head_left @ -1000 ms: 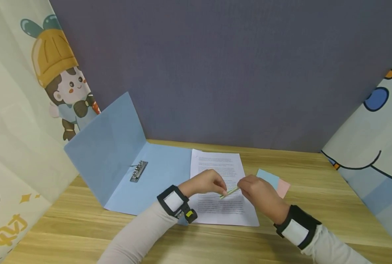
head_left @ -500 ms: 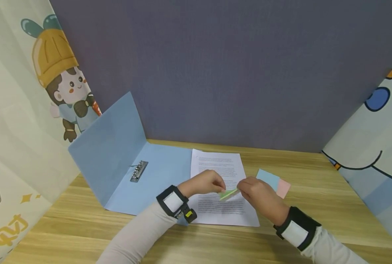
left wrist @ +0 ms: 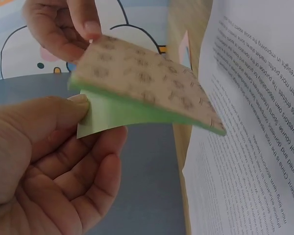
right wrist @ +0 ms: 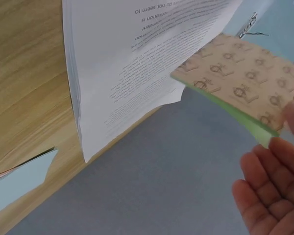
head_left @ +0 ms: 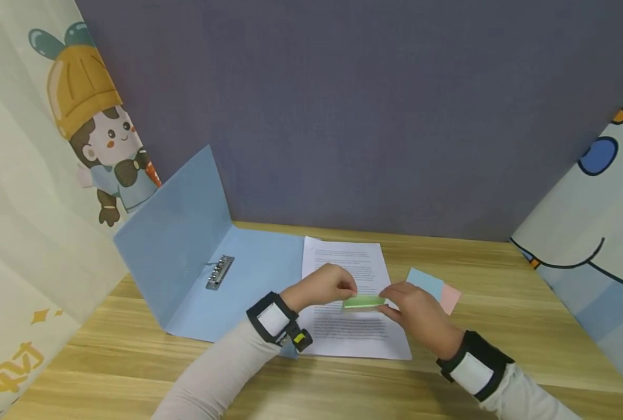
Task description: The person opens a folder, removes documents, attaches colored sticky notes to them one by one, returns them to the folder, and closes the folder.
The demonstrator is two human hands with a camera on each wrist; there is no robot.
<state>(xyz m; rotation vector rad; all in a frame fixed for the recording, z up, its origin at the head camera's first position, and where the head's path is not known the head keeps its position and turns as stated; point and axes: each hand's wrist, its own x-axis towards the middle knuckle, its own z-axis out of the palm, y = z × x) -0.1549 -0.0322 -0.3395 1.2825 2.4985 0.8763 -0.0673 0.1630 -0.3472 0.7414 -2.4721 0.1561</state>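
Over the printed pages (head_left: 350,338), both hands hold a green sticky-note pad (head_left: 363,301). Its tan backing (left wrist: 142,73) carries a repeated print. My left hand (head_left: 328,286) pinches a corner of the green top sheet (left wrist: 127,115) between thumb and fingers, and that sheet bends apart from the pad. At the pad's other end, my right hand (head_left: 415,308) grips it, the thumb along its edge and the other fingers curled. In the right wrist view the right hand (right wrist: 274,193) shows at the lower right, partly cut off by the frame.
An open blue folder (head_left: 264,262) with a metal ring clip (head_left: 220,272) lies left of the pages, its cover (head_left: 177,233) raised. Blue notes (head_left: 425,282) and pink notes (head_left: 450,298) lie on the wooden table (head_left: 506,315) to the right. A dark grey partition (head_left: 353,128) stands behind.
The pad has turned from a thin diagonal edge to nearly level, now showing its green face. The right thumb has come into view beneath it. The forearms have barely moved.
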